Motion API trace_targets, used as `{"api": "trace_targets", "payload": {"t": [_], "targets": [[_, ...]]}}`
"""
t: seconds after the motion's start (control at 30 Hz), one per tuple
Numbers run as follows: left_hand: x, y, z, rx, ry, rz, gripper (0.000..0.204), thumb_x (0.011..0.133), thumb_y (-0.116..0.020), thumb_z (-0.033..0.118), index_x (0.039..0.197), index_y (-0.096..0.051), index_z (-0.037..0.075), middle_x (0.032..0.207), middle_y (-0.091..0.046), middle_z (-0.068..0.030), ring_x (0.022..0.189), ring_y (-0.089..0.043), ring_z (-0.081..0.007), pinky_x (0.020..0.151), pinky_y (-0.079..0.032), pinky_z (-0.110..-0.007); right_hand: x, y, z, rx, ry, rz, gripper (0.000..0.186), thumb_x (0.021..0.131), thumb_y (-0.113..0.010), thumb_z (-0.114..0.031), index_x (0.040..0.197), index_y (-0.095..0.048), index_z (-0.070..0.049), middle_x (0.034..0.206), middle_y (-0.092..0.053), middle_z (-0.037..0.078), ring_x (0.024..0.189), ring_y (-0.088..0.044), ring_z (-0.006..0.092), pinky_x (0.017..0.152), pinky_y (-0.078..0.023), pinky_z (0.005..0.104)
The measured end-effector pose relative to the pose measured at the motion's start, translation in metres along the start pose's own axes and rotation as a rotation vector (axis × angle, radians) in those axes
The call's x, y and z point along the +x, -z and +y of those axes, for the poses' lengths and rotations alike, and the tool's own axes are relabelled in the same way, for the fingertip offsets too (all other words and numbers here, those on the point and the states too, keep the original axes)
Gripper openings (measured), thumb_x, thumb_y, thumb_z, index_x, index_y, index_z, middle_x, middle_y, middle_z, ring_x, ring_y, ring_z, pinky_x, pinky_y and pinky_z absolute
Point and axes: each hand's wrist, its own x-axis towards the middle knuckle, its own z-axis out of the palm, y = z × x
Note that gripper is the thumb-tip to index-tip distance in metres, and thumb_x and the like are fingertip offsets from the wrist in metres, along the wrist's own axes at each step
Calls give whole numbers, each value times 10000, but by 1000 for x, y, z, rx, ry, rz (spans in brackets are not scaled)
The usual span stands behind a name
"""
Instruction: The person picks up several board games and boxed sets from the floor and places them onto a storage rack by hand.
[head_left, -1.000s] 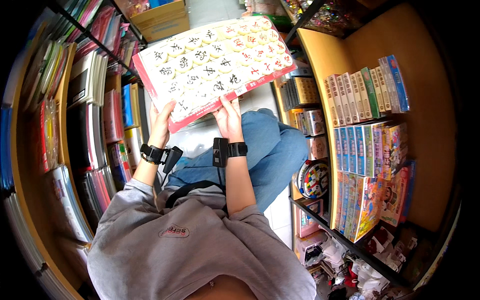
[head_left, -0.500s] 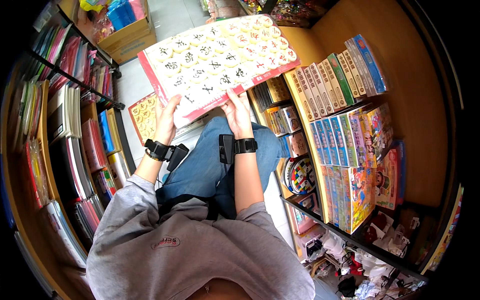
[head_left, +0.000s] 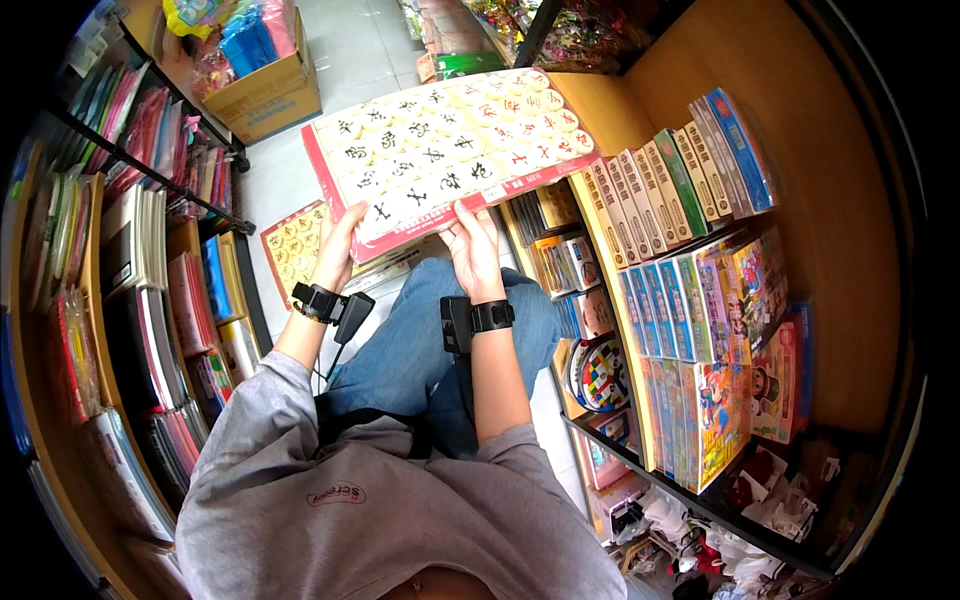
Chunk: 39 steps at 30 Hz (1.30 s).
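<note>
Red-edged pack (head_left: pixel 455 148) (black, red characters (head_left: pixel 433 155)): left fingers (head_left: pixel 349 220), right fingers (head_left: pixel 467 217) closed on near edge.

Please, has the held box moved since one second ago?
Yes: in this view, the held box has shifted rightward, closer to the shelved pale boxes.

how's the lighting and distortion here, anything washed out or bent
Head view: bright light nearly washes out parts of the red-edged package's pale face; head view: the right-hand shelf unit bends toward the rim, its inside darker; head view: left hand and right hand look fairly sharp.
</note>
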Motion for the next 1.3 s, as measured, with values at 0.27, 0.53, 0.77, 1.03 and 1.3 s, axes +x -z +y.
{"api": "trace_targets", "payload": {"t": [0.27, 0.53, 0.77, 1.03, 1.3], "targets": [[48, 4, 6, 48, 89, -85, 518, 829, -581, 138, 1254, -348, -42, 1198, -497, -149, 1048, -531, -194, 872, -455, -306, 1, 8, 7, -20, 43, 47, 479, 878, -477, -65, 1309, -276, -2, 1230, -442, 164, 1113, -480, 255, 953, -405, 365], [86, -26, 1, 64, 103, -229, 505, 833, -582, 151, 1248, -367, -40, 1189, -509, -135, 1047, -528, -174, 875, -448, -286, -120, 21, -24, -623, 244, 201, 266, 900, -457, -61, 1162, -420, -31, 906, -591, 127, 654, -555, 138, 600, -451, 232], [111, -51, -32, 94, 35, -88, 673, 810, -612, 115, 1317, -188, -9, 1239, -435, -152, 1087, -494, -203, 902, -444, -335, -217, 74, -45, -722, 35, 473, 72, 902, -447, -48, 914, -516, -31, 508, -449, -13, 426, -385, 46, 427, -309, 185], [104, -57, -25, 96, 16, -138, 675, 809, -607, 106, 1305, -158, 24, 1268, -384, -161, 1143, -439, -215, 926, -427, -342, -211, 82, -32, -781, 270, 575, 55, 885, -461, -15, 876, -513, -29, 509, -462, -6, 413, -401, 48, 405, -300, 182], [111, -104, -27, 222, -21, -190, 671, 798, -629, 117, 1270, -167, -1, 1233, -407, -151, 1135, -440, -201, 935, -408, -326, -210, 84, -37, -740, 258, 583, 59, 877, -464, -3, 867, -517, -27, 499, -469, 3, 402, -401, 53, 394, -308, 186]]}}
